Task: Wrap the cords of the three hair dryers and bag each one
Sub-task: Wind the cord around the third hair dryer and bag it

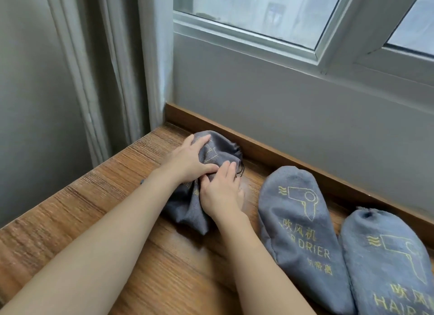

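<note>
Logging the contents of the wooden ledge (98,211) under the window (270,20), I counted three grey drawstring bags.

Item one: a grey bag (187,209), rumpled, lying at the far left end of the ledge near the curtain (94,67). Its gathered mouth pointed toward the wall, with a thin dark drawstring (240,169) trailing from it. Both of my hands were on it. My left hand (190,159) lay over the upper part, fingers curled into the cloth with the thumb spread along the top. My right hand (220,192) pressed the lower part, its fingers bent and gripping the fabric just beside the left thumb. The two hands touched each other. Whatever sat inside the bag I could not tell; no dryer or cord was visible.

Item two: a filled bag (298,225), closed, lying flat just right of my right forearm, printed with a yellow dryer outline and lettering.

Item three: another filled bag (389,263), same print, touching item two on its right side, its cinched mouth toward the wall.

Backing: a wooden skirting strip (281,154) along the grey wall.
</note>
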`<state>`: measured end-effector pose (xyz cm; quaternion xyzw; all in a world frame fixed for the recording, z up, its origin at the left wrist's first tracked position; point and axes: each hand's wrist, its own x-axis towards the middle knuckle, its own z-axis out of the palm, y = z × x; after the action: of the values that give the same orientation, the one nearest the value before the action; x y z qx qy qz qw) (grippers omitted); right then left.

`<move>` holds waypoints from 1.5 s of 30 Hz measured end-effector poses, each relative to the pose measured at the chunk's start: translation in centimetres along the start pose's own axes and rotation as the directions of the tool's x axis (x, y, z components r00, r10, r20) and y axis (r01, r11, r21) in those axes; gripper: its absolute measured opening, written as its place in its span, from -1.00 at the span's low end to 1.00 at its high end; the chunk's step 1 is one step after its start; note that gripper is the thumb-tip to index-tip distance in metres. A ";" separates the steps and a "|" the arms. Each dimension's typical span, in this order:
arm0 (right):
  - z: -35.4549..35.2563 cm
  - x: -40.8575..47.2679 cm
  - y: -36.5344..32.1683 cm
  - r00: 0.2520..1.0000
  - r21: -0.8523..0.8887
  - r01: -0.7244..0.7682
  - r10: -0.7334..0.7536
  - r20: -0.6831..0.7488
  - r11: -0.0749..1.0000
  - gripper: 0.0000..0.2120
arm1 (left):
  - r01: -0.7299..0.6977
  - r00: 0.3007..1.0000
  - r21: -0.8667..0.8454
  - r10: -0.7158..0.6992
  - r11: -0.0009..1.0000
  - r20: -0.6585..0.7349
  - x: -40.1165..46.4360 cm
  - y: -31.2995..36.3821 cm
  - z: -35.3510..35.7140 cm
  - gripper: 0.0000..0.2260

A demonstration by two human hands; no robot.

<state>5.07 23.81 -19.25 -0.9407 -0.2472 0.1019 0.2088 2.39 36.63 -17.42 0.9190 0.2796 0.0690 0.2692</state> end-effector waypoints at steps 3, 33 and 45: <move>-0.3 0.1 0.3 0.998 0.051 -0.023 0.020 0.057 0.998 -0.21 | 0.043 0.997 -0.337 -0.021 0.941 0.068 0.2 -1.2 -0.8 -0.11; -8.1 -2.8 -0.7 0.972 -0.126 -0.030 0.059 0.228 0.992 -0.11 | -0.283 0.890 0.164 0.195 0.945 0.413 -0.9 -0.3 -6.5 -0.14; -13.1 -3.3 5.8 0.855 -0.342 -0.364 0.456 0.246 0.866 -0.05 | -0.223 0.867 0.304 0.046 0.926 0.495 -1.2 2.5 -3.7 0.02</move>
<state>8.60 13.07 -9.83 -0.9626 -0.0812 0.2587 0.0024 1.56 35.90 -12.88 0.9577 0.1462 -0.1928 0.1560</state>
